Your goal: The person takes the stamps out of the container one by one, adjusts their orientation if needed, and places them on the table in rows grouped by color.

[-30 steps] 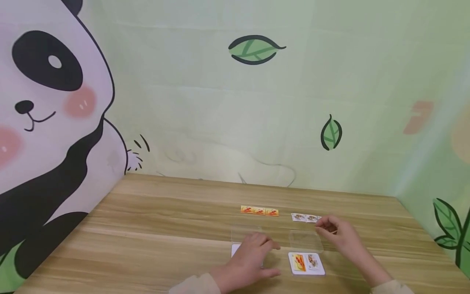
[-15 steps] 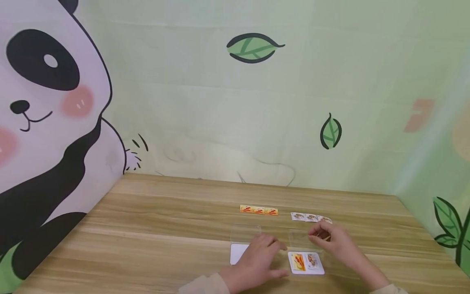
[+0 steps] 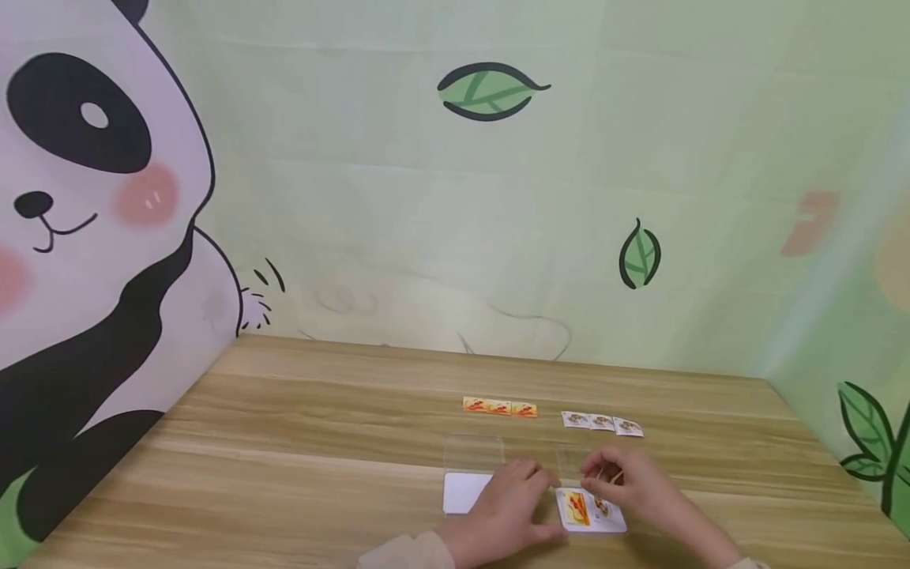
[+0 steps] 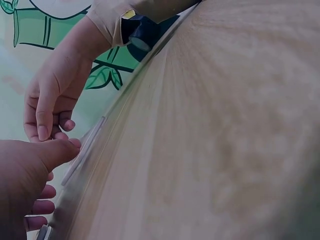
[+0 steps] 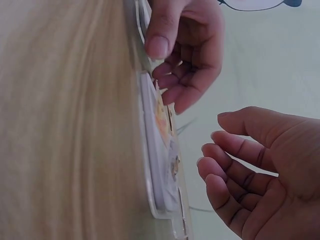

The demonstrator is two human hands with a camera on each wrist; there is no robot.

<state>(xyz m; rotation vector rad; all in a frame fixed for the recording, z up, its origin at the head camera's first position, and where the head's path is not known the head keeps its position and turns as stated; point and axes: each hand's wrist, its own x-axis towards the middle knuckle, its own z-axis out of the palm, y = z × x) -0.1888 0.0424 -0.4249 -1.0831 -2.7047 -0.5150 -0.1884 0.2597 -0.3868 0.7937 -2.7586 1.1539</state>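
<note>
Your left grip [image 3: 506, 503] and right grip [image 3: 635, 484] are both relaxed, fingers parted; the pictured white card [image 3: 592, 518] lies between them, the plain white card [image 3: 464, 492] just left of your left grip.

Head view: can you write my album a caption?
Left hand and right hand at a white tile with two pictures, wooden table below.

Left stickers [image 3: 500, 407]: yellow, red-orange print | right stickers [image 3: 601, 422]: white, brown print | left card [image 3: 464, 493]: white where visible | right card [image 3: 604, 527]: white, yellow-and-red picture [image 3: 577, 508], brown-on-white picture [image 3: 601, 506] | table [image 3: 320, 442]: light brown, wood grain | wall [image 3: 341, 118]: pale green, black-edged green leaves [image 3: 486, 92] | panda [image 3: 92, 261]: black, white, pink cheeks | sleeve [image 3: 408, 551]: beige
</note>
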